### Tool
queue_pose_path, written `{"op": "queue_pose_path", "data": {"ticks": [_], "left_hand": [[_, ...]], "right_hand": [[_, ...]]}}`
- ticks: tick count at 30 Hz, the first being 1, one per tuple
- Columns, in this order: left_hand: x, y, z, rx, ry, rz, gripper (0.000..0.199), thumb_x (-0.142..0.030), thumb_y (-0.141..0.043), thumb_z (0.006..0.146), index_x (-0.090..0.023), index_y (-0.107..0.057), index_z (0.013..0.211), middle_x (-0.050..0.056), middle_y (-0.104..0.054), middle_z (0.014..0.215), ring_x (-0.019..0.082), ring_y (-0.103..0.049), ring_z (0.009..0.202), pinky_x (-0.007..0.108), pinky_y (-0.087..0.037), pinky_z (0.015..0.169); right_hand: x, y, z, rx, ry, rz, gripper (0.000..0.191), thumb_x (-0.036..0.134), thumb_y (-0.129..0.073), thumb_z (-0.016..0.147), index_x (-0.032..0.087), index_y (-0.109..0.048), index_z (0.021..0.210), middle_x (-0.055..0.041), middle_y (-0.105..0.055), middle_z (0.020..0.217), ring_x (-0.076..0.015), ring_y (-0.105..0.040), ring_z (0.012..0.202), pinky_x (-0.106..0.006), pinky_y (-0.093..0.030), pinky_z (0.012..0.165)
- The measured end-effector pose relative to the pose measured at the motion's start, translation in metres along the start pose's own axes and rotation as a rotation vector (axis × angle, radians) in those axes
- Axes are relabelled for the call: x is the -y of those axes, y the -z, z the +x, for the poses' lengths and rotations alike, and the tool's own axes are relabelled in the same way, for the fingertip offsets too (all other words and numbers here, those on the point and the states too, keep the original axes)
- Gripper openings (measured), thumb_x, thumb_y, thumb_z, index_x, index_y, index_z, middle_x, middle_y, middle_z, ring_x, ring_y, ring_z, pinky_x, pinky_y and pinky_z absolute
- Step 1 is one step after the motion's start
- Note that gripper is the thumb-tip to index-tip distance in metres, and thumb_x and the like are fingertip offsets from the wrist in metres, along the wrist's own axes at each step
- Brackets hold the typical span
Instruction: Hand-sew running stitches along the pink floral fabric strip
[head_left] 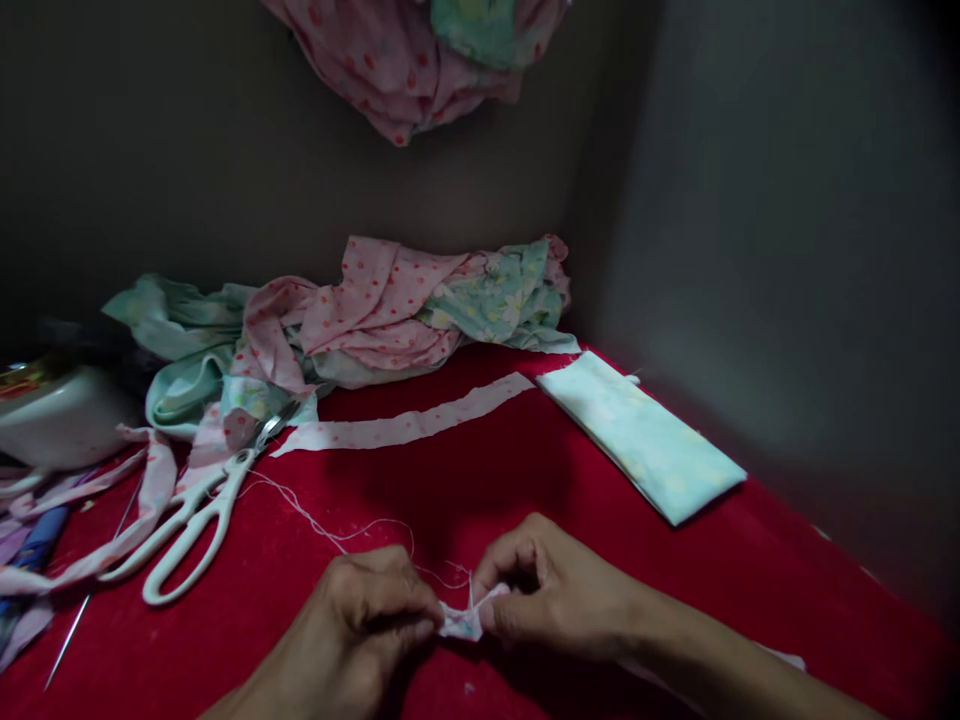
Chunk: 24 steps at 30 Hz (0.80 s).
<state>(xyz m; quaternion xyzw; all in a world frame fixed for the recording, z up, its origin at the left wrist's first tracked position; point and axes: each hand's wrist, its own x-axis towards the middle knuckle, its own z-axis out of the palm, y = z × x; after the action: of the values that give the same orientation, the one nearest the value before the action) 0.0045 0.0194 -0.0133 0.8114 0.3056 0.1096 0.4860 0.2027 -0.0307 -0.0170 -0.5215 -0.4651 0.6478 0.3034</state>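
Between my two hands is a small pale piece of fabric [463, 622], pinched from both sides low in the view. My left hand [367, 615] grips its left end with thumb and forefinger. On the other side, my right hand [559, 590] pinches the right end. A loose white thread [322, 530] runs from near the fabric back toward the scissors, curling over the red cloth. A short stretch of thread rises from the fabric beside my right fingers. Whether a needle is in those fingers cannot be seen.
White-handled scissors [206, 510] lie to the left, near a white bowl [67, 420] and a thin metal rod [71, 635]. Crumpled pink and green fabric [390, 310] lines the back. A pink strip [412, 425] and a folded pale-green cloth [645, 435] rest on the red cloth [465, 490].
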Motion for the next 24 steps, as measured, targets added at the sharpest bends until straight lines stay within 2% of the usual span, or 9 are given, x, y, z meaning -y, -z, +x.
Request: {"op": "queue_pose_path", "data": {"ticks": [14,20,24], "left_hand": [[0.005,-0.006,0.001,-0.084,-0.105,-0.058,0.025,-0.013,-0.051,0.083,-0.020,-0.073,0.075,0.004,-0.063,0.069,0.014,-0.058,0.065,0.021,-0.042,0.058],[0.001,-0.009,0.003,-0.152,0.061,-0.108,0.019,-0.015,-0.056,0.079,-0.017,-0.071,0.068,0.005,-0.064,0.069,0.016,-0.060,0.065,0.022,-0.043,0.059],[0.000,-0.014,0.005,-0.139,0.127,-0.200,0.018,-0.016,-0.057,0.077,-0.018,-0.072,0.067,0.005,-0.063,0.071,0.017,-0.059,0.069,0.022,-0.043,0.060]], "right_hand": [[0.000,0.001,0.000,0.026,0.029,0.042,0.013,0.010,-0.059,0.064,0.012,-0.072,0.066,0.0026,-0.057,0.052,-0.0057,-0.045,0.046,-0.016,-0.032,0.046],[-0.001,0.000,0.003,0.000,0.043,0.032,0.012,0.015,-0.061,0.064,0.010,-0.071,0.068,0.0010,-0.058,0.052,-0.0081,-0.049,0.047,-0.018,-0.035,0.046],[-0.002,-0.002,0.003,-0.019,0.054,0.031,0.012,0.015,-0.060,0.065,0.010,-0.071,0.068,0.0007,-0.057,0.052,-0.0086,-0.049,0.048,-0.019,-0.035,0.047]]}}
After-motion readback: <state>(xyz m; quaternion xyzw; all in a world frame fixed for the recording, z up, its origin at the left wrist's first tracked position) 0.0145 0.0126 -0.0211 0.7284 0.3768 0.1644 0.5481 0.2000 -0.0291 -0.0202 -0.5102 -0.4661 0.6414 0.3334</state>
